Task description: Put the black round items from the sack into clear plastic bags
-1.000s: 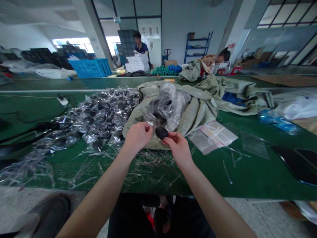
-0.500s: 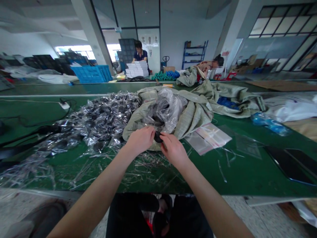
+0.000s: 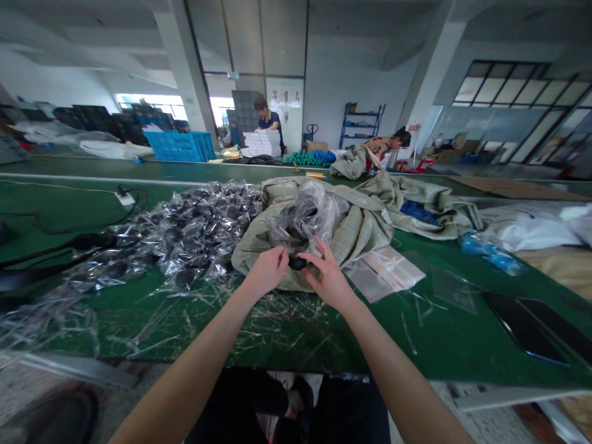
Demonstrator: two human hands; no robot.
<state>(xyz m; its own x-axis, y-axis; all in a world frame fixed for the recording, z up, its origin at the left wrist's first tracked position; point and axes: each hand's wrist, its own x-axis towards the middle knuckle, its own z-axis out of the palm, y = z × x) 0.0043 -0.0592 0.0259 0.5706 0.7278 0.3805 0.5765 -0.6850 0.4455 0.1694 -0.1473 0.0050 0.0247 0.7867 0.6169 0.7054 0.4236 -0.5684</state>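
Note:
A small black rounded object [image 3: 297, 263] is between my hands, just in front of the open sack. My left hand [image 3: 268, 270] pinches its left side, fingers curled together. On its right side, my right hand [image 3: 329, 275] holds it with thumb and fingertips while the other fingers are spread and raised. Behind them lies a grey-green woven sack [image 3: 252, 243] with a crumpled clear plastic liner [image 3: 324, 206] in its mouth; dark contents show dimly inside. To the left is a heap of black pieces wrapped in shiny clear film [image 3: 198, 225].
Thin clear plastic strips [image 3: 277, 320] litter the green table [image 3: 379, 348] near its front edge. Flat clear bags [image 3: 391, 271] lie at right, with two dark flat devices [image 3: 525, 327] beyond. A blue crate [image 3: 180, 147] and two other people are across the table.
My right hand's fingers have opened out and lifted around the black object, which shows more now. My left hand keeps its pinch. The camera view has tilted slightly upward.

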